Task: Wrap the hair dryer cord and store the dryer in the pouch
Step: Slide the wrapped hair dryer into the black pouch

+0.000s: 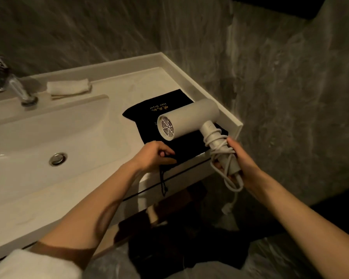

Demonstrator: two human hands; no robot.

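1. Nearest to you, at the lower left, a white sleeve (28, 264) covers your left upper arm, and both bare forearms reach forward over the front edge of the vanity counter (129, 91).
2. Your right hand (240, 160) holds the hair dryer (189, 119) by the lower part of its handle; the fingers are closed around the handle and over the cord turns there.
3. The cord (216, 139) is wound several times around the handle. A loose loop hangs below your right hand, and the plug end (227, 208) hangs lower, in front of the dark space under the counter.
4. Your left hand (155, 156) rests on the near edge of the black pouch (159, 109), with the fingers curled together and pinching the fabric at the opening. The black drawstring (163, 182) hangs down over the counter front, below this hand.
5. The pouch lies flat on the counter, right of the sink basin (48, 137), with gold lettering on it. The dryer is in the air above the pouch's right part, its grille turned towards you.
6. Farther away, a folded white towel (68, 87) lies beside the chrome faucet (12, 85), and behind stands the grey marble wall (270, 67).
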